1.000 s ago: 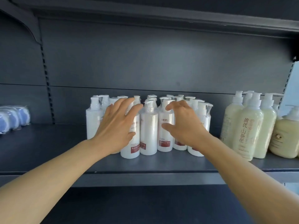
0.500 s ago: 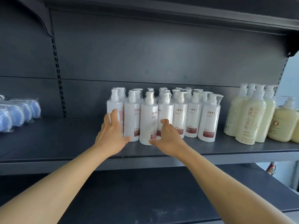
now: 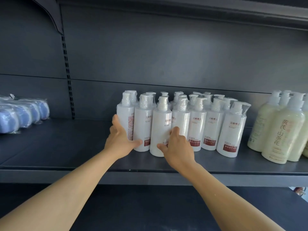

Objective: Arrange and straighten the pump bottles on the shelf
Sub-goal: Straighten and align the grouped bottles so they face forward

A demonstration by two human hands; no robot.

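White pump bottle (image 3: 160,130) gripped by right hand (image 3: 178,147); left hand (image 3: 119,140) touching neighbours.

The dark shelf (image 3: 66,147) carries blue packets (image 3: 21,115), white pump bottles (image 3: 180,124) and cream pump bottles (image 3: 281,130).

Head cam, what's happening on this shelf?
A person is tidying the white pump bottles on a dark shelf. The left hand touches the two leftmost front bottles; the right hand holds the third bottle, which stands slightly forward of the row. Yellow bottles stand to the right, blue packs to the left.
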